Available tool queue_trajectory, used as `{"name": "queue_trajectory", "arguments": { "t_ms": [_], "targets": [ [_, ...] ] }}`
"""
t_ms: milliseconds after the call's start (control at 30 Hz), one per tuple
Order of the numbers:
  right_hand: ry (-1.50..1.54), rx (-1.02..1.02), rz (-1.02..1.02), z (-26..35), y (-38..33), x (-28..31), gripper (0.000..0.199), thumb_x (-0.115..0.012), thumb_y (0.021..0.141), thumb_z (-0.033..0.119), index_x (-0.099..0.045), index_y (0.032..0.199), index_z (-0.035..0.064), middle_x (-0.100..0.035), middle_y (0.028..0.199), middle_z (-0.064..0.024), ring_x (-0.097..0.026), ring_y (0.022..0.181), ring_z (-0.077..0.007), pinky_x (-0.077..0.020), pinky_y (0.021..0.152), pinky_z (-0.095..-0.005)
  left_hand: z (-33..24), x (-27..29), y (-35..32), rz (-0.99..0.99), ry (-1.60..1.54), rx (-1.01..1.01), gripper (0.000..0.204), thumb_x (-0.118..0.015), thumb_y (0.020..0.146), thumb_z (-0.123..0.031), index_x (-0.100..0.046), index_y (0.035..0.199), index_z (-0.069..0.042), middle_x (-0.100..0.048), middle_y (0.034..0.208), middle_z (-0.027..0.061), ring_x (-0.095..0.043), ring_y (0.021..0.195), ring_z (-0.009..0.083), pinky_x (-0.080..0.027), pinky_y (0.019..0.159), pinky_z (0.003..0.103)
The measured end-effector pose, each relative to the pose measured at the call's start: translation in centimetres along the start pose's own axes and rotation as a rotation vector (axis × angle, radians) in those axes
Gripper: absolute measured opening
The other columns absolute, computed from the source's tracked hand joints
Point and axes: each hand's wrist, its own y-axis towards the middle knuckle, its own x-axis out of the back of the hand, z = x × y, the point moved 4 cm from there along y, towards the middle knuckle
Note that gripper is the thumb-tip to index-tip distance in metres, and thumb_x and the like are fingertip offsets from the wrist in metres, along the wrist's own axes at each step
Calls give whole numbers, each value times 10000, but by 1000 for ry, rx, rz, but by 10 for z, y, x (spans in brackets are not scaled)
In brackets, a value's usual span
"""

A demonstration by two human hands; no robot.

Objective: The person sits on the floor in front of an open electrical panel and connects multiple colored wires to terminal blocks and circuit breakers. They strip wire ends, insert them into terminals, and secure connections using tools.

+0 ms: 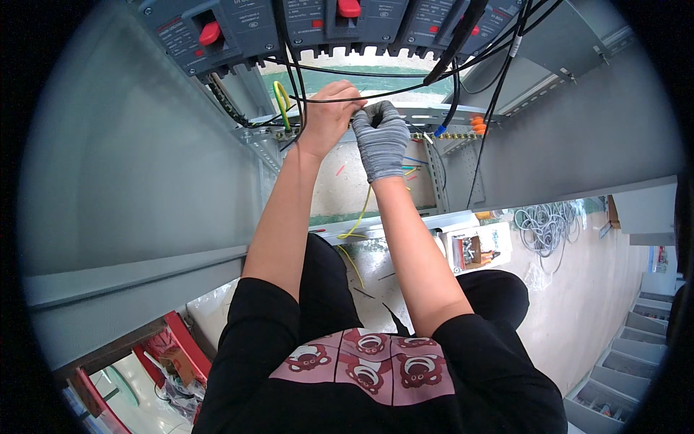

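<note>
My bare left hand [330,119] and my right hand [381,139], in a grey striped knit glove, meet at a metal crossbar inside the cabinet. The fingers of both are closed together; what they pinch is hidden. A thin black wire [405,91] runs across just above the fingertips. Beside my left hand, a yellow-green wire [277,90] loops down to the bar. To the right of the glove, a strip with brass screws [463,136] carries a black cable with a blue end [440,131]. A thin yellow wire [361,214] hangs below the glove; its upper end is hidden.
Circuit breakers [238,36] with red levers line the top. Grey cabinet walls [144,159] stand on both sides. Wire scraps [340,171] lie on the floor. A white box of small parts [477,249], coiled grey cable [546,226] and a red frame [184,347] lie around me.
</note>
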Motion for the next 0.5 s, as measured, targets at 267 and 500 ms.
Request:
{"name": "queue_trajectory", "arguments": {
  "t_ms": [267, 500],
  "targets": [
    [86, -54, 46, -19, 2, -3, 151, -645, 773, 115, -544, 700, 30, -571, 586, -82, -551, 539, -159, -461, 564, -306, -2, -2, 0, -5, -5, -9, 96, -636, 747, -41, -657, 838, -15, -614, 855, 87, -588, 861, 264, -473, 752, 344],
    [371, -380, 288, -19, 5, 7, 126, -623, 817, 99, -626, 741, -1, -626, 618, -46, -554, 475, -98, -450, 442, -247, -4, 1, -3, -8, -27, -13, 102, -646, 732, -22, -653, 834, -19, -608, 869, 98, -585, 851, 274, -469, 748, 347]
  ]
}}
